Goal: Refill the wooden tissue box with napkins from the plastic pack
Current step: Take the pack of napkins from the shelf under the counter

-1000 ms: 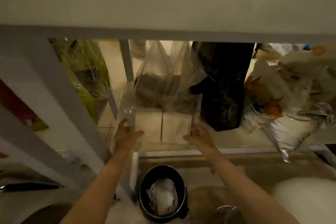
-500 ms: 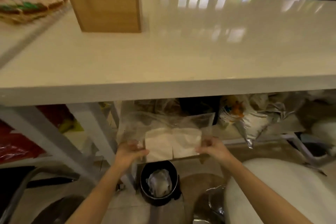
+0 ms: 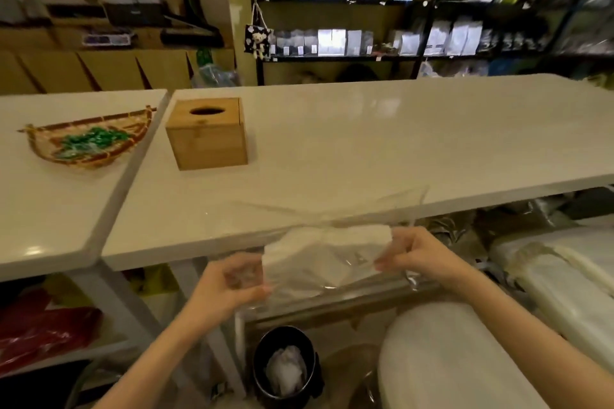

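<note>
A clear plastic pack [image 3: 324, 259] with white napkins inside hangs in the air at the front edge of the white table [image 3: 365, 149]. My left hand [image 3: 229, 285] grips its left end and my right hand [image 3: 417, 254] pinches its right end. The loose top of the pack lies over the table's edge. The wooden tissue box [image 3: 207, 133] stands upright on the table at the back left, well beyond both hands. Its lid is down and the oval slot on top looks dark, with no napkin showing.
A woven basket [image 3: 88, 141] with green items sits on the adjoining table to the left. Below the table's edge stand a black bin [image 3: 285, 365] with crumpled paper and a large white roll [image 3: 448, 359]. Dark shelves with packets line the back wall.
Both hands have lifted the pack from the low shelf under the table up to the table's front edge. The view has risen from under the table to over its top.
</note>
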### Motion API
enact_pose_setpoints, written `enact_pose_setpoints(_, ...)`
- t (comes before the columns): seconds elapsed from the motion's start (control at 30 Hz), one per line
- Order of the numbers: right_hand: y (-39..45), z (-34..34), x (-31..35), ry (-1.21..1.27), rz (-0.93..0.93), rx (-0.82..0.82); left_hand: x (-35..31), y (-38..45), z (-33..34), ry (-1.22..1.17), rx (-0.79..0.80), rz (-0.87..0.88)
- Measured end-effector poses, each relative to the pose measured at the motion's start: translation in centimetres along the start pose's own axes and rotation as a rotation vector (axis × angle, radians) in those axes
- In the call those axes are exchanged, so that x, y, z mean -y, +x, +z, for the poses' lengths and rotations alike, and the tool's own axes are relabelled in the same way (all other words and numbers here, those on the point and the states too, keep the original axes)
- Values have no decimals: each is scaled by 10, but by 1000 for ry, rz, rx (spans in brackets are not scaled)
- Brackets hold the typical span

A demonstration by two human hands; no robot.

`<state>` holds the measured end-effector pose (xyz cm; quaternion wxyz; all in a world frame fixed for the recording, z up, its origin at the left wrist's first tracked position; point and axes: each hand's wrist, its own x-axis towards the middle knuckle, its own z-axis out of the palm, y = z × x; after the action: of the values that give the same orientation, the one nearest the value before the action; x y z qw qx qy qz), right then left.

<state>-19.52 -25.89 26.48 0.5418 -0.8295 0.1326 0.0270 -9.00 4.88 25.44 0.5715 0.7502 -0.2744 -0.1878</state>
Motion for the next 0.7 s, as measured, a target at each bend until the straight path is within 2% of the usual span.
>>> enact_pose_setpoints(0.17,0,-33,46,43,-118,-26,-51,17,-12,-54,-68,63)
enact_pose_setpoints(0.37,41,-61,80,170,-130,-132,-92,78,-28,-179,-174,44)
enact_pose_setpoints(0.57,99,-85,80,204,-55,-164,-89,152,-26,-295,-152,-140)
enact_pose_setpoints(0.7,142,-105,72,174,5,-156,-76,196,-21,-337,-223,-285)
